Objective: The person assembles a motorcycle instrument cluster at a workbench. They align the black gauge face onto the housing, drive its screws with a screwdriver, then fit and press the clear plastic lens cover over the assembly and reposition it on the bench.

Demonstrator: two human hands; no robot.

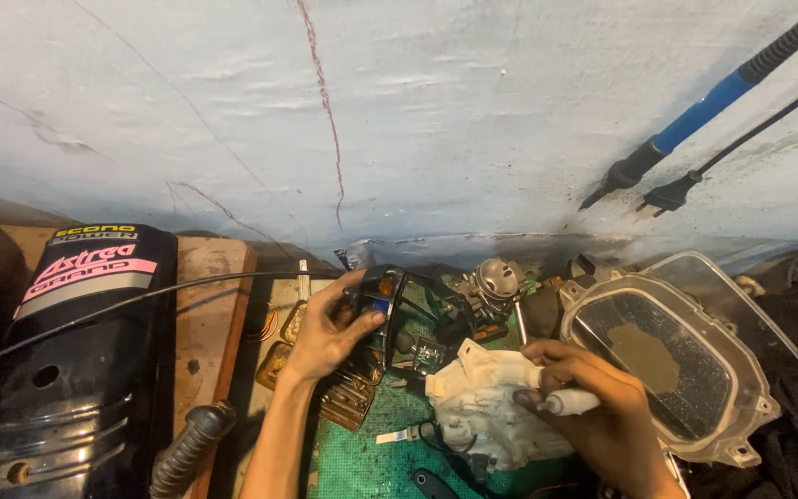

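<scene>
While the left hand clamps the small black part above the green mat, the right hand, closed round a white-handled tool, should probably keep its tip steady on the white housing beside the clear lens cover.

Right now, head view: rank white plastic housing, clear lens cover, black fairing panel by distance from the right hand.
1. White plastic housing: touching the right hand, on its left.
2. Clear lens cover: just right of it.
3. Black fairing panel: far left.
</scene>
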